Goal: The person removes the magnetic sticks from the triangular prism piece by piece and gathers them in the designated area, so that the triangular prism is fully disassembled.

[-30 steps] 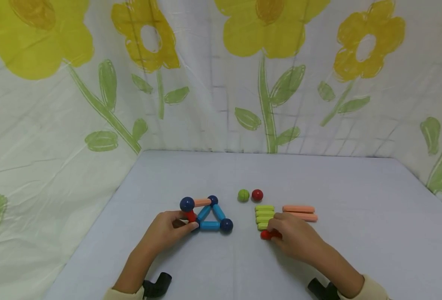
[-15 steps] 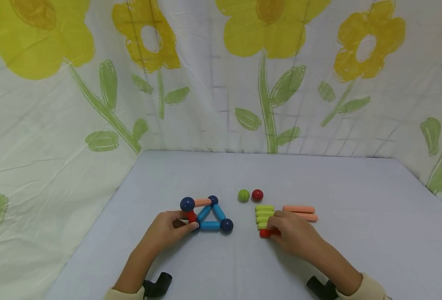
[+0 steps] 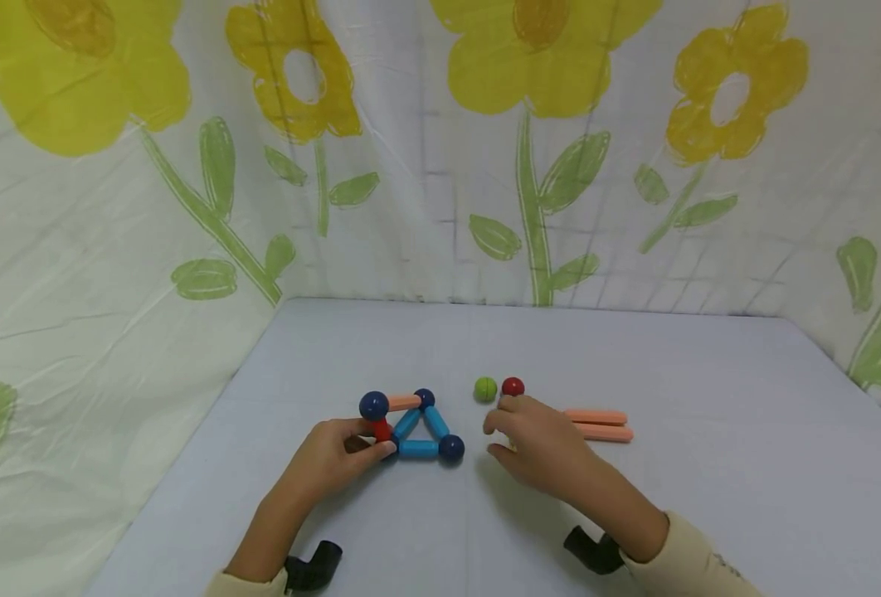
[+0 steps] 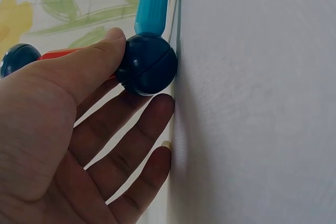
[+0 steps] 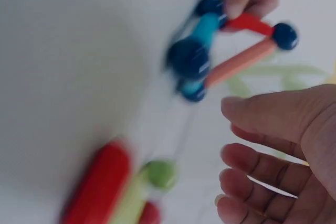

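- Big picture first: a flower-printed cloth [image 3: 411, 207] hangs behind the table and down past its left edge, yellow blooms up top, a few wrinkles showing.
- Now the table [image 3: 709, 373], pale and smooth, its far edge meeting the cloth; the near edge is out of the head view.
- And here's the one to watch: the frame [image 3: 419, 449] of blue sticks and dark balls, left of the table's middle, its near side running left to right, roughly along the far edge. A red post [image 3: 382, 430] rises at its near-left corner to a raised ball [image 3: 374, 406], and a salmon bar [image 3: 404, 402] slopes down from there to the far ball [image 3: 425, 399].
- Left hand [image 3: 339, 458] is the nearer one, thumb and fingers gripping that near-left corner.
- Right hand [image 3: 545, 444], fingers loosely bent, thumb apart, nothing held! The frame lies to its left, across a short gap, with the right-hand ball [image 3: 451, 448] closest.
- Right of that hand, two salmon sticks [image 3: 597, 424] lie side by side, lengthwise left to right.
- Right wrist view, blurred: a loose red stick [image 5: 100, 187] beside a green stick [image 5: 126, 203].
- Smallest of all: a green ball [image 3: 485, 390] and a red ball [image 3: 513, 386], just beyond the right hand.
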`<state>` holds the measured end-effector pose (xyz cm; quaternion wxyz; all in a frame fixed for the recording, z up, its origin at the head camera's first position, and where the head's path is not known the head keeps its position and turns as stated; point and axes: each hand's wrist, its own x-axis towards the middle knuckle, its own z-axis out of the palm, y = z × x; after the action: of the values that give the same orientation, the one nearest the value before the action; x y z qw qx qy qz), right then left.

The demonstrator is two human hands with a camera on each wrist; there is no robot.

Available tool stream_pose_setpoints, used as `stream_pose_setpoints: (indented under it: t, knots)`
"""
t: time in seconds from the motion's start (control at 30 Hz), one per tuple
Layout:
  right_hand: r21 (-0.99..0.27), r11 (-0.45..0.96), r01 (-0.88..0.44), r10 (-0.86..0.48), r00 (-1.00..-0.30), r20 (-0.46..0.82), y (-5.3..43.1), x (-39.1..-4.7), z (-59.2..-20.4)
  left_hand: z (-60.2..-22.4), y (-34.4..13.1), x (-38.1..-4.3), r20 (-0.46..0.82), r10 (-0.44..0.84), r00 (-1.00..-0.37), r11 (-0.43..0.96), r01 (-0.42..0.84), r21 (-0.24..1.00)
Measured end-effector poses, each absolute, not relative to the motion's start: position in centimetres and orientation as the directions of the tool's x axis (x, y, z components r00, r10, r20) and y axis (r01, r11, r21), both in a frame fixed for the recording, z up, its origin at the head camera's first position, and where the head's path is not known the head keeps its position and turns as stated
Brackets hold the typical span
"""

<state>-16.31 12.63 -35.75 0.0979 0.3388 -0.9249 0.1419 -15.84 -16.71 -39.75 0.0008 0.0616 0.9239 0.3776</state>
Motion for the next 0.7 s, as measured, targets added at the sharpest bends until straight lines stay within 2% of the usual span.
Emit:
stream_pose_setpoints:
  t: [0.2,0.4,0.57,0.63,0.7]
  knots:
    - [-0.189,0.622,-0.76,-0.653,-0.637,0.41,7.4,-16.9,-34.1,-39.9,-16.9,-16.0,0.068,0.148,-0.987,0.667,0.15,0.73]
    - [-0.172,0.578,-0.797,-0.651,-0.579,0.491,3.5,-17.3,-34.0,-40.1,-17.4,-16.2,0.117,0.217,-0.969,0.628,0.23,0.744]
    - [-0.081,0.562,-0.823,-0.681,-0.515,0.521,1.6,-17.6,-34.3,-40.0,-17.7,-16.3,0.141,0.253,-0.957,0.602,0.27,0.752]
    - [-0.078,0.558,-0.826,-0.684,-0.511,0.521,1.2,-17.7,-34.3,-40.0,-17.7,-16.2,0.134,0.247,-0.96,0.604,0.26,0.753]
    - [-0.214,0.526,-0.823,-0.671,-0.556,0.49,1.0,-17.9,-34.3,-40.0,-17.8,-16.1,0.13,0.233,-0.964,0.623,0.25,0.741]
